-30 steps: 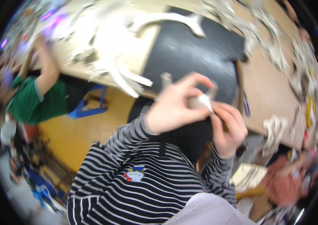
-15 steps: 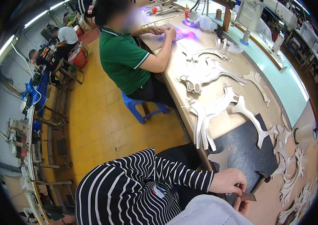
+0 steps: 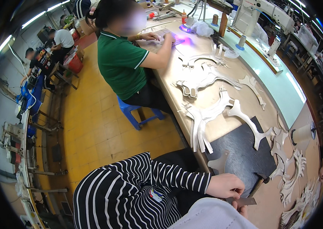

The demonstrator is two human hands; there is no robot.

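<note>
My left hand point(image 3: 225, 186), in a black-and-white striped sleeve, is closed with thumb and fingers pinched on a flat grey-brown strip point(image 3: 247, 201) at the near edge of the table. Only the fingers of my right hand point(image 3: 240, 208) show, bent against the strip from below; pale grey cloth point(image 3: 211, 214) hides the rest. Just beyond my hands lies a black board point(image 3: 245, 152). A grey-brown curved piece point(image 3: 219, 163) rests at its left edge. By its right corner sits a hammer point(image 3: 261, 178) with a dark head and wooden handle.
White branching cut pieces point(image 3: 203, 114) lie in stacks beyond the board, with more piles point(image 3: 293, 179) to the right. A thread spool point(image 3: 303, 134) stands at the right. A co-worker in green point(image 3: 121, 68) sits on a blue stool point(image 3: 134, 114) farther along. A sewing machine point(image 3: 253, 19) stands at the back.
The whole view has shifted a little, so the table appears farther left. Both my hands keep the strip in nearly the same pose. The co-worker's hands have moved slightly.
</note>
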